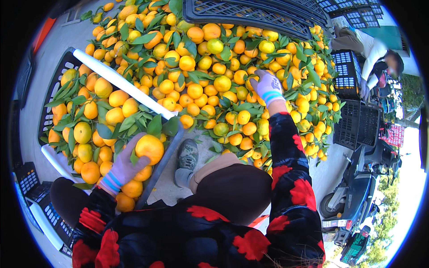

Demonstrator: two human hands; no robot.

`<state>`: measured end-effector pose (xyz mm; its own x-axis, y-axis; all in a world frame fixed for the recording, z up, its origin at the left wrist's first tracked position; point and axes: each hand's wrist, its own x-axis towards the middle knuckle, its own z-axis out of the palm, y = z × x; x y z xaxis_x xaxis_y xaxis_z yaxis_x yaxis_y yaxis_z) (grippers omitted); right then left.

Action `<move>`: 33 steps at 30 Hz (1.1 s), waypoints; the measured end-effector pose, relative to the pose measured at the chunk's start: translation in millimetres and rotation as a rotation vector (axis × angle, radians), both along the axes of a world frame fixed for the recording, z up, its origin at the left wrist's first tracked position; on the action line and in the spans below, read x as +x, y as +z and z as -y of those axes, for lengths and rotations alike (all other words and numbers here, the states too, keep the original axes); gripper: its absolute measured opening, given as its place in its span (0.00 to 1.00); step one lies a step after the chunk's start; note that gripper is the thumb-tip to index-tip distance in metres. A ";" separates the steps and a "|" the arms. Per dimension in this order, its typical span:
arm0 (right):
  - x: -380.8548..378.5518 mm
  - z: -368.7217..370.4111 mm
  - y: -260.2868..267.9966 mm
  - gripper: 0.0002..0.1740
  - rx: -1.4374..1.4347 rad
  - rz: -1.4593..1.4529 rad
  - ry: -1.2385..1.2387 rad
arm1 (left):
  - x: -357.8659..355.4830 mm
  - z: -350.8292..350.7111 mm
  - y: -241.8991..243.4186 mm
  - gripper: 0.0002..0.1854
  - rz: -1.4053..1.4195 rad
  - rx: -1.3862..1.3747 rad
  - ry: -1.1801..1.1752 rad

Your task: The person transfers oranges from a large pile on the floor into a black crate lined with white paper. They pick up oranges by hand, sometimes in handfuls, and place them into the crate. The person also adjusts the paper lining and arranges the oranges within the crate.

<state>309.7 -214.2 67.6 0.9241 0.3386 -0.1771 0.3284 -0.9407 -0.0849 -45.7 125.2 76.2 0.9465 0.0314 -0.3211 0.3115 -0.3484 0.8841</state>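
My left hand [125,164], in a lilac glove with a blue-striped cuff, grips a large mandarin [149,149] over a black plastic crate [163,160]. Mandarins with green leaves fill this crate, and white padding [124,82] covers part of its rim. My right hand [269,86], gloved alike, reaches into a big heap of leafy mandarins [194,91] on the floor. Its thumb and fingers are apart against the fruit, and nothing is seen held between them. The undersides of those fingers are hidden.
Black plastic crates [248,15] lie across the heap's far side. More crates [348,124] stand at the right, where another person [372,50] bends over. A motorcycle [352,197] is parked at the right. Another padded crate [50,214] lies at lower left. My shoe [187,155] is between crate and heap.
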 end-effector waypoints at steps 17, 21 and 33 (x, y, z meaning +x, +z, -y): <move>-35.0 -54.7 65.8 0.34 0.987 -0.373 0.007 | -2.5 5.8 3.6 0.40 -0.060 -0.041 0.074; -122.5 -126.6 99.1 0.36 0.510 0.044 0.697 | -0.8 3.8 7.3 0.42 -0.251 -0.155 0.080; -232.2 -189.4 63.5 0.34 0.115 0.021 0.918 | -0.8 -0.4 -9.9 0.41 -0.071 0.038 -0.033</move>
<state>77.5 -24.8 131.1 0.2877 0.9541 -0.0834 0.9433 -0.2974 -0.1477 -46.4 125.6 66.2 0.9221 0.0142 -0.3867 0.3608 -0.3927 0.8459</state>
